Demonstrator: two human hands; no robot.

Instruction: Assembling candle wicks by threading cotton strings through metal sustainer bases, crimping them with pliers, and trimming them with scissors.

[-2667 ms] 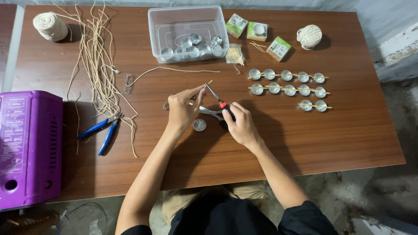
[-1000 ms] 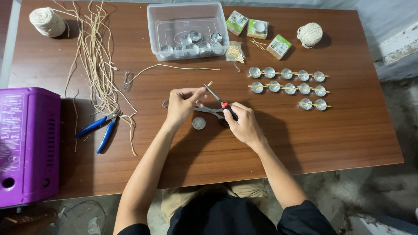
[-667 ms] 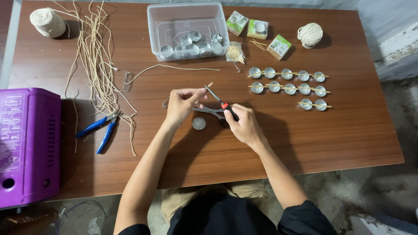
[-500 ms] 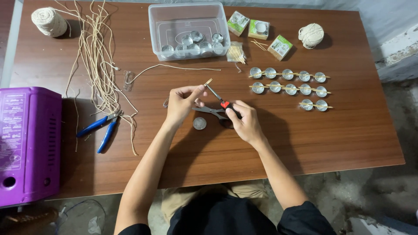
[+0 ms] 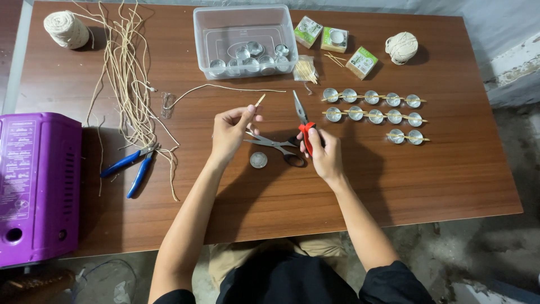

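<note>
Brown table (image 5: pixel 427 169): left hand (image 5: pixel 230 132) hides stick (image 5: pixel 260 100) base (pliers (image 5: pixel 302 118) visible).

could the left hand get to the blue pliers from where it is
Probably yes: the blue pliers lie uncovered on the table left of the left hand, bare wood between. But its fingers pinch a small stick, so it isn't free.

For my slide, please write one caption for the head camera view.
Left hand pinches a short pale wick piece; right hand holds red-handled long-nose pliers above steel scissors on the brown wooden table.
</note>
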